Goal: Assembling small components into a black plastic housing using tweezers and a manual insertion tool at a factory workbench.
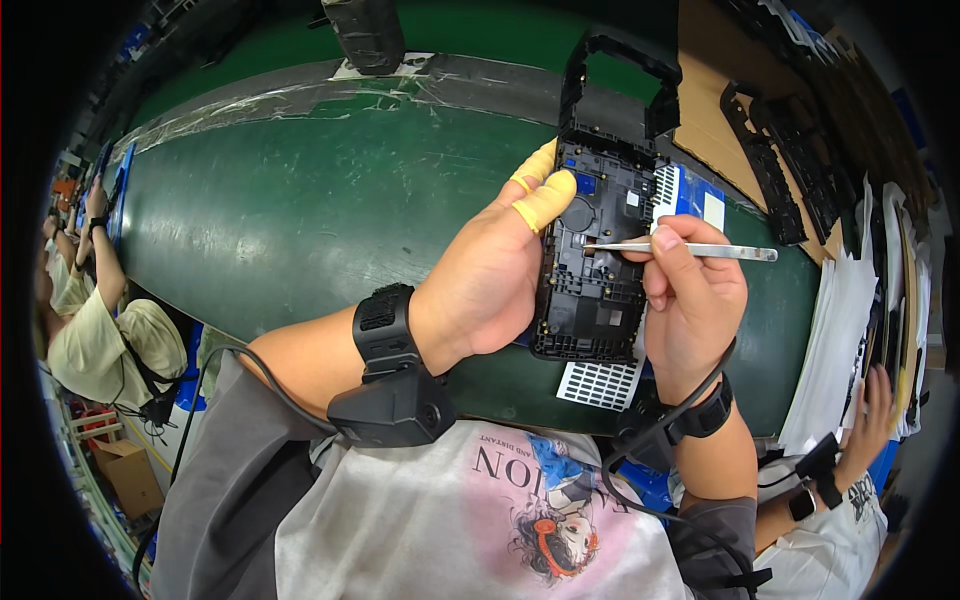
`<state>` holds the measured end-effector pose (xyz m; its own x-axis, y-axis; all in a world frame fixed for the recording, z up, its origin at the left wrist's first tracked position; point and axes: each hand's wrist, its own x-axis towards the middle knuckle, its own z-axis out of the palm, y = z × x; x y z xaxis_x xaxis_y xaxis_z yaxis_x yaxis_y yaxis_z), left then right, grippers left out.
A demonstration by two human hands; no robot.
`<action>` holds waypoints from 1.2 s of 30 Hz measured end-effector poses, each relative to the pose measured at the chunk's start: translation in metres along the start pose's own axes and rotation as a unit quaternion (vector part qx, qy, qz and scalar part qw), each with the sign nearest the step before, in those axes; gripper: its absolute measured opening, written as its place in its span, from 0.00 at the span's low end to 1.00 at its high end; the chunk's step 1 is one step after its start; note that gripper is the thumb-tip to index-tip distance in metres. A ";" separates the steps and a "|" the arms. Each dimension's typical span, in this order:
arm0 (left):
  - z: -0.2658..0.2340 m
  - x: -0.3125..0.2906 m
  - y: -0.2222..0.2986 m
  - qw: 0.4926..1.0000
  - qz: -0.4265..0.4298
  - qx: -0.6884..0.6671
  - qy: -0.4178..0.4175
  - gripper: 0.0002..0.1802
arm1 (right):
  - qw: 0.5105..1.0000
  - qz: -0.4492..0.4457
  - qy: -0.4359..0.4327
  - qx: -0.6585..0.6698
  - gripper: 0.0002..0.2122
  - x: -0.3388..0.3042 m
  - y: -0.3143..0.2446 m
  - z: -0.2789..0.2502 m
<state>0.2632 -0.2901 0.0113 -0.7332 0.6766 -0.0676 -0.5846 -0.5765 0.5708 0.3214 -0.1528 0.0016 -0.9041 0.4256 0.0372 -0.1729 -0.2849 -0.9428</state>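
My left hand (490, 265), with yellow finger cots on the thumb and a finger, grips a black plastic housing (598, 225) by its left edge. The housing is held up over the table and has ribs, small slots and a blue patch near its top. An open black frame (620, 85) extends from its far end. In my right hand (695, 290), metal tweezers (715, 250) are pinched between thumb and fingers. Their tips touch or hover just over a small slot in the middle of the housing; anything between the tips is too small to make out.
Below the housing lies a white sheet with black rectangles (600, 385) on the green table (300, 220). Black plastic parts (775, 160) rest on cardboard at the right, near stacked white sheets (830, 340). Other people sit at far left and lower right. A dark post (365, 35) stands at the back.
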 end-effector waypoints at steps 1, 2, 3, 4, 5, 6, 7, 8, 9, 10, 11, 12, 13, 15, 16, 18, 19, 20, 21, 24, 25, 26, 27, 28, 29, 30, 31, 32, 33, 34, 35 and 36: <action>0.001 0.000 0.001 1.000 0.003 -0.008 -0.001 0.20 | 1.000 0.003 -0.001 0.018 0.05 0.001 0.000 -0.001; 0.000 0.001 0.002 1.000 0.004 -0.008 -0.002 0.20 | 0.999 0.007 -0.002 0.037 0.05 0.002 0.000 -0.002; -0.001 0.002 0.002 1.000 0.007 0.001 -0.001 0.20 | 0.999 0.006 -0.002 0.038 0.05 0.004 0.000 -0.002; -0.002 0.003 0.002 1.000 0.010 0.010 -0.001 0.20 | 0.999 0.001 0.008 0.052 0.05 0.006 -0.001 -0.003; -0.004 0.005 0.001 1.000 0.010 0.012 -0.002 0.20 | 0.998 -0.005 0.019 0.067 0.05 0.009 -0.002 -0.004; -0.007 0.005 -0.001 0.999 0.007 0.044 0.016 0.23 | 0.998 -0.022 0.024 0.060 0.05 0.013 -0.005 -0.010; -0.009 0.007 -0.004 0.996 0.004 0.077 0.034 0.25 | 0.997 -0.042 0.029 0.066 0.06 0.018 -0.008 -0.019; -0.011 0.012 -0.006 0.996 0.009 0.075 0.040 0.26 | 0.995 -0.055 0.049 0.072 0.06 0.024 -0.012 -0.027; -0.011 0.022 -0.004 0.996 0.004 0.081 0.026 0.26 | 0.991 -0.074 0.077 0.075 0.06 0.030 -0.019 -0.037; -0.013 0.033 0.000 0.994 -0.008 0.106 0.026 0.25 | 0.989 -0.094 0.083 0.077 0.06 0.036 -0.023 -0.048; -0.015 0.047 0.005 0.991 -0.021 0.131 0.025 0.24 | 0.987 -0.105 0.088 0.081 0.06 0.042 -0.025 -0.060; -0.024 0.070 0.013 0.987 -0.013 0.160 0.022 0.22 | 0.987 -0.095 0.094 0.083 0.06 0.048 -0.025 -0.072; -0.023 0.093 0.027 0.980 -0.018 0.196 0.019 0.19 | 0.988 -0.083 0.102 0.086 0.05 0.053 -0.023 -0.084; -0.025 0.148 0.057 0.969 -0.025 0.226 0.095 0.11 | 0.988 -0.039 0.044 0.145 0.04 0.060 -0.025 -0.096; -0.013 0.166 0.065 0.905 0.078 0.351 0.228 0.13 | 0.986 -0.028 0.047 0.156 0.04 0.061 -0.026 -0.100; -0.002 0.197 0.061 0.728 0.305 0.533 0.305 0.17 | 0.982 -0.025 0.050 0.183 0.04 0.062 -0.027 -0.105; -0.001 0.206 0.050 0.635 0.423 0.594 0.254 0.18 | 0.976 -0.031 0.036 0.214 0.04 0.062 -0.027 -0.107; 0.002 0.218 0.031 0.643 0.384 0.646 0.144 0.15 | 0.969 -0.040 0.028 0.241 0.04 0.062 -0.032 -0.107; 0.016 0.218 0.000 0.639 0.337 0.690 0.032 0.13 | 0.962 -0.047 0.022 0.268 0.05 0.061 -0.036 -0.109; 0.062 0.215 -0.070 0.546 0.149 0.823 -0.052 0.21 | 0.932 -0.048 -0.067 0.353 0.06 0.062 -0.041 -0.118; 0.075 0.217 -0.083 0.554 0.067 0.829 -0.037 0.23 | 0.933 -0.049 -0.072 0.349 0.06 0.063 -0.041 -0.118; 0.080 0.225 -0.094 0.559 0.066 0.826 -0.036 0.22 | 0.924 -0.046 -0.095 0.369 0.06 0.063 -0.039 -0.120; 0.080 0.235 -0.103 0.564 0.066 0.822 -0.035 0.22 | 0.914 -0.044 -0.118 0.387 0.07 0.062 -0.039 -0.121; 0.074 0.244 -0.105 0.561 0.082 0.823 -0.033 0.21 | 0.915 -0.038 -0.119 0.384 0.07 0.062 -0.037 -0.121; 0.070 0.255 -0.105 0.559 0.094 0.824 -0.021 0.19 | 0.915 -0.034 -0.125 0.382 0.07 0.064 -0.040 -0.119; 0.068 0.257 -0.104 0.545 0.166 0.822 0.002 0.18 | 0.920 -0.046 -0.108 0.373 0.07 0.063 -0.040 -0.119; 0.064 0.259 -0.101 0.527 0.236 0.816 0.026 0.17 | 0.925 -0.056 -0.091 0.365 0.07 0.063 -0.041 -0.119; 0.064 0.265 -0.092 0.579 0.165 0.797 0.047 0.17 | 0.921 -0.055 -0.099 0.373 0.07 0.064 -0.043 -0.118; 0.060 0.268 -0.080 0.611 0.141 0.778 0.051 0.17 | 0.921 -0.062 -0.092 0.374 0.06 0.063 -0.045 -0.120; 0.063 0.257 -0.068 0.621 0.161 0.765 0.048 0.17 | 0.922 -0.065 -0.057 0.378 0.06 0.063 -0.046 -0.126; 0.059 0.251 -0.050 0.571 0.192 0.797 0.051 0.15 | 0.922 -0.065 -0.029 0.380 0.06 0.063 -0.047 -0.126; 0.042 0.254 -0.030 0.595 0.200 0.777 0.051 0.13 | 0.928 -0.065 -0.005 0.366 0.05 0.064 -0.046 -0.120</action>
<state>0.1091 -0.0816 0.0107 -0.7690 0.5513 0.3235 0.6122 0.4898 0.6207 0.3184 -0.0089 0.0074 -0.8599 0.4904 0.1419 -0.4969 -0.7403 -0.4528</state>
